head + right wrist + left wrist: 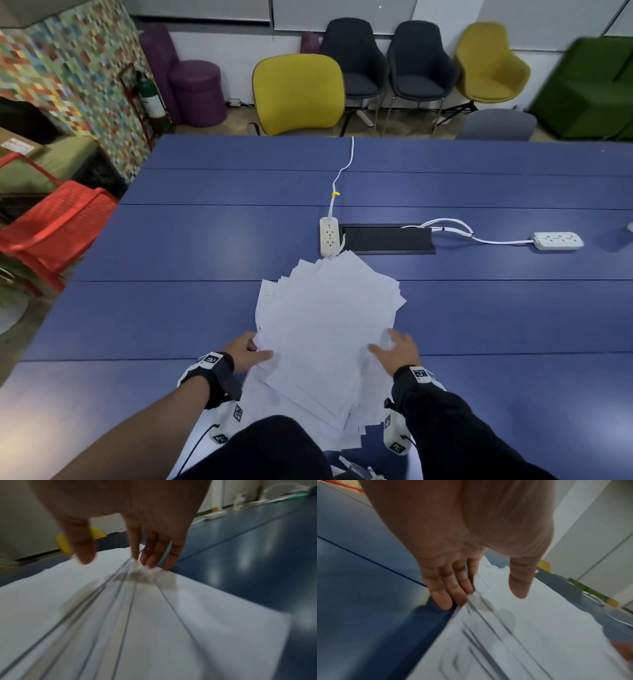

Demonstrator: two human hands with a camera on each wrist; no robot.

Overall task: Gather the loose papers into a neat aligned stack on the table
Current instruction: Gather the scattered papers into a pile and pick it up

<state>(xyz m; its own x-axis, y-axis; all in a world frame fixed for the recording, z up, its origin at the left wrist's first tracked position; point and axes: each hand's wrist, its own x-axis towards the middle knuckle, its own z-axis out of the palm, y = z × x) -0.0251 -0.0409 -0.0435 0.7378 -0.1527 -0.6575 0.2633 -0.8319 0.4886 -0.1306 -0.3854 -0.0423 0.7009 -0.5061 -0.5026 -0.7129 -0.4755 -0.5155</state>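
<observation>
A loose, fanned pile of white papers (325, 325) lies on the blue table (154, 308), reaching from the near edge toward the middle. My left hand (257, 349) is at the pile's left edge. Its straight fingers (443, 599) run along and partly under that edge, and the thumb sits over the top sheet. My right hand (385, 342) is at the right edge, where its spread fingertips (149, 563) touch the sheets' corners and its thumb hovers above the papers (137, 615). Both wrist views are motion-blurred. Neither hand curls round the papers (530, 628).
A white power strip (329, 236) lies at the pile's far tip, beside a black cable hatch (387, 240). A second power strip (558, 240) with a looped white cord is at the right. Chairs stand past the far edge, and a red basket (58, 226) stands off the left side.
</observation>
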